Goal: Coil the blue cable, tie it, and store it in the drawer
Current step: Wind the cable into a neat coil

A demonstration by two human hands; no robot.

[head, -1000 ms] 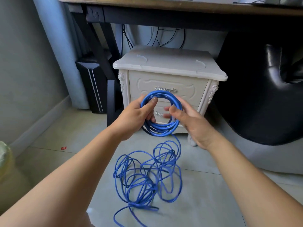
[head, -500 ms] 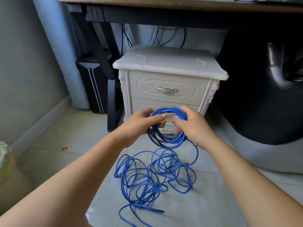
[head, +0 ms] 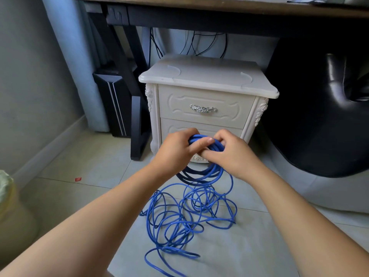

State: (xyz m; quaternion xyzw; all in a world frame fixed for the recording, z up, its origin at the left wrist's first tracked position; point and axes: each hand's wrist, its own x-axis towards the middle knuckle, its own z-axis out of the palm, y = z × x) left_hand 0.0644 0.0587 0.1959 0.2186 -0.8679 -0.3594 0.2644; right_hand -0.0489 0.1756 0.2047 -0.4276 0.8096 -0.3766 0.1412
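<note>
A long blue cable (head: 191, 212) lies in a loose tangle on the tiled floor. Part of it is wound into a coil (head: 201, 174) that hangs from both hands in front of the white nightstand (head: 207, 78). My left hand (head: 175, 150) grips the top of the coil, thumb over the strands. My right hand (head: 229, 150) holds the same top part from the right, fingers curled around it. The nightstand has two closed drawers; the upper drawer (head: 203, 100) shows a silver handle (head: 203, 109). The lower drawer is partly hidden by my hands.
A dark desk (head: 219, 9) spans above the nightstand, its black leg (head: 137, 124) to the left. A black computer tower (head: 113, 100) stands by the wall. A black chair (head: 319, 116) fills the right. A pale bag (head: 8, 206) sits at far left.
Both hands have dropped lower with the coil and come closer together, now gripping its top side by side. More cable has spread out on the floor.
</note>
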